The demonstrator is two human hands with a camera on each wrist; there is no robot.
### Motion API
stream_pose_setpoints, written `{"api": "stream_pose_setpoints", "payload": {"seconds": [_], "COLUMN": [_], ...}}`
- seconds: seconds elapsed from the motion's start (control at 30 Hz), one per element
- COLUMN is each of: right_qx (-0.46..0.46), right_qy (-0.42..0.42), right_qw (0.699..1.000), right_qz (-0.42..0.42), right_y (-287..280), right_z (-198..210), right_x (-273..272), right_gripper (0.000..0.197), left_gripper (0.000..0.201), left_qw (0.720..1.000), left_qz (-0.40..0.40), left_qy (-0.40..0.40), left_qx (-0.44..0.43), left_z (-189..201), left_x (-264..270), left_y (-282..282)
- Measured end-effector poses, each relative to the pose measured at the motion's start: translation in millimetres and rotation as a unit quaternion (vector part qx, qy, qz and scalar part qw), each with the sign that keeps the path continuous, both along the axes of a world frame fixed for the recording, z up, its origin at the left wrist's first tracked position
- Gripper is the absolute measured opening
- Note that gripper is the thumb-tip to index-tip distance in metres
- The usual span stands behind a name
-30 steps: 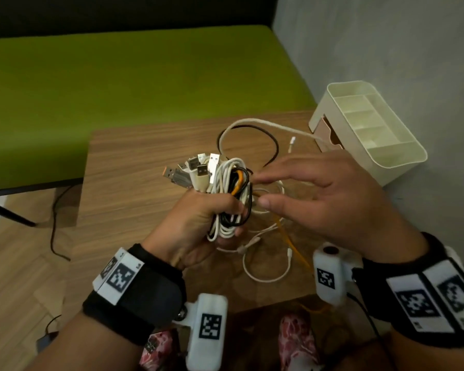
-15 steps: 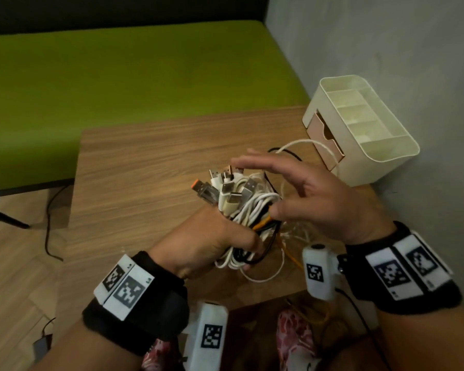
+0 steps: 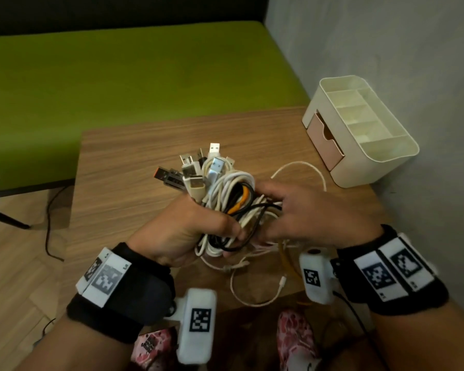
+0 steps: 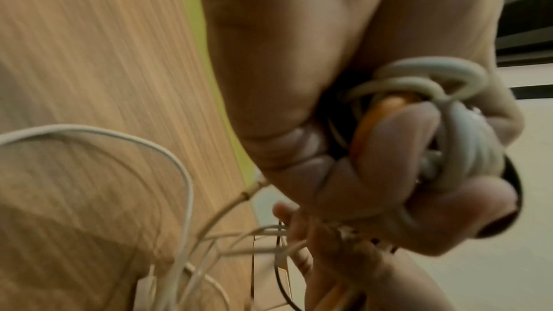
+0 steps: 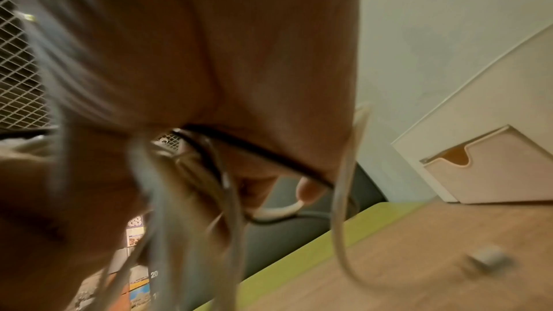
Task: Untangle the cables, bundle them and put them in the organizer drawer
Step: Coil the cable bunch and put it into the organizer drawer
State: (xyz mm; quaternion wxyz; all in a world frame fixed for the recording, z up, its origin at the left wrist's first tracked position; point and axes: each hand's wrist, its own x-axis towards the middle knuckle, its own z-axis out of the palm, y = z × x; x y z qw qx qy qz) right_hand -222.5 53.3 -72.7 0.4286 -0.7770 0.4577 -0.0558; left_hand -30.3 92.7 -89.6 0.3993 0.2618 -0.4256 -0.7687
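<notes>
A bundle of white, black and orange cables with several USB plugs sticking up is held above the wooden table. My left hand grips the bundle in a fist; its curled fingers wrap the coils. My right hand reaches in from the right and holds the strands beside it; a black cable runs under its fingers. Loose ends of white cable hang to the table edge. The cream organizer with its pink drawer stands at the table's far right corner.
A green bench lies beyond the table and a grey wall rises on the right. A white cable loop lies between the hands and the organizer. Patterned trousers show below the table's near edge.
My right hand has closed in from open, spread fingers onto the bundle. The left hand has tilted the bundle so the plugs point up, and the loose loops have been drawn in.
</notes>
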Motion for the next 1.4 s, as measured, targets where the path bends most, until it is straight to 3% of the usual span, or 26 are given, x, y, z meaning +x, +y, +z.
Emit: {"api": "stream_pose_setpoints", "payload": {"seconds": [0.07, 0.1, 0.2, 0.43, 0.5, 0.6, 0.67, 0.77, 0.83, 0.9, 1.0, 1.13, 1.23, 1.3, 1.4], "right_qx": [-0.061, -0.078, -0.096, -0.07, -0.037, 0.057, 0.094, 0.037, -0.021, -0.059, -0.112, -0.14, -0.153, -0.157, -0.156], "right_qy": [-0.031, -0.05, -0.093, -0.092, -0.092, -0.157, -0.181, -0.134, -0.103, -0.112, -0.13, -0.141, -0.13, -0.124, -0.124], "right_qw": [0.996, 0.991, 0.98, 0.985, 0.991, 0.984, 0.977, 0.988, 0.99, 0.983, 0.968, 0.96, 0.965, 0.966, 0.965], "right_qz": [-0.064, -0.091, -0.145, -0.125, -0.092, -0.063, -0.063, -0.067, -0.092, -0.135, -0.183, -0.196, -0.167, -0.161, -0.171], "right_y": [-1.5, -2.0, -5.4, -10.2, -11.8, -13.0, -12.4, -11.0, -9.4, -5.8, 1.1, 4.8, 4.2, 4.9, 6.4], "right_z": [-3.6, -5.0, -6.6, 6.7, 8.5, 6.4, 6.4, 4.6, 0.3, -5.5, -14.4, -16.3, -12.9, -12.6, -14.9], "right_x": [5.6, 7.5, 7.0, -12.1, -18.3, -27.7, -29.7, -23.6, -14.9, -3.6, 12.2, 22.1, 22.3, 22.0, 23.7], "right_gripper": [0.026, 0.023, 0.025, 0.026, 0.029, 0.017, 0.027, 0.035, 0.023, 0.008, 0.015, 0.021, 0.02, 0.019, 0.019], "left_gripper": [0.048, 0.043, 0.024, 0.03, 0.032, 0.032, 0.028, 0.026, 0.022, 0.02, 0.015, 0.019, 0.016, 0.019, 0.028], "left_qw": [1.0, 1.0, 0.998, 0.992, 0.988, 0.982, 0.981, 0.973, 0.965, 0.959, 0.954, 0.957, 0.968, 0.97, 0.952], "left_qz": [-0.004, 0.009, 0.051, 0.098, 0.115, 0.132, 0.131, 0.164, 0.192, 0.205, 0.227, 0.251, 0.225, 0.202, 0.19], "left_qy": [0.013, 0.007, -0.04, -0.078, -0.1, -0.132, -0.138, -0.158, -0.174, -0.191, -0.188, -0.123, -0.081, -0.109, -0.235], "left_qx": [0.002, 0.004, 0.004, 0.025, 0.031, 0.04, 0.038, 0.034, 0.035, 0.04, 0.055, 0.075, 0.074, 0.076, 0.057], "left_z": [0.6, 0.4, -2.0, -2.7, -4.5, -7.4, -8.5, -12.1, -14.5, -15.5, -14.9, -13.6, -11.3, -14.9, -16.2], "left_x": [2.0, 2.1, 3.3, 13.9, 15.2, 18.3, 17.4, 9.6, 3.2, -2.5, -9.8, -11.2, -11.0, -11.8, -14.2], "left_y": [0.1, -0.2, -2.9, -2.9, -4.5, -6.7, -7.8, -7.8, -7.1, -6.0, -4.5, -4.8, -3.2, -1.4, 1.1]}}
